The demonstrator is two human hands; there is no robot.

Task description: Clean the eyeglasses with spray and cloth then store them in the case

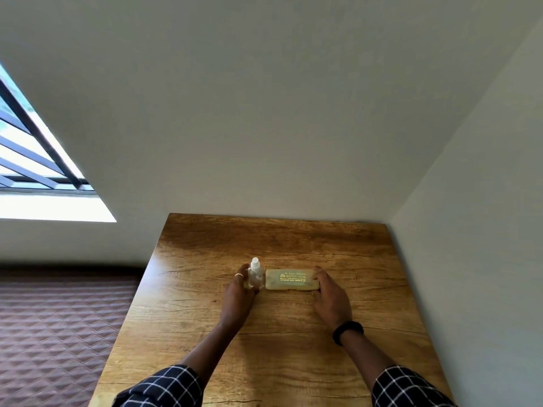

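Observation:
A small clear spray bottle [255,274] with a white cap stands upright on the wooden table [293,242]. My left hand [238,292] is wrapped around its left side and base. Right beside it lies a closed pale yellow-green glasses case [289,279] with gold print on its lid. My right hand [329,295] grips the case's right end, fingers over the top edge and thumb at the front. No eyeglasses and no cloth are in view.
The table stands in a corner, with white walls [470,201] close behind it and on its right. A brown quilted surface [58,324] lies below the table's left edge. A barred window [35,160] is at the far left.

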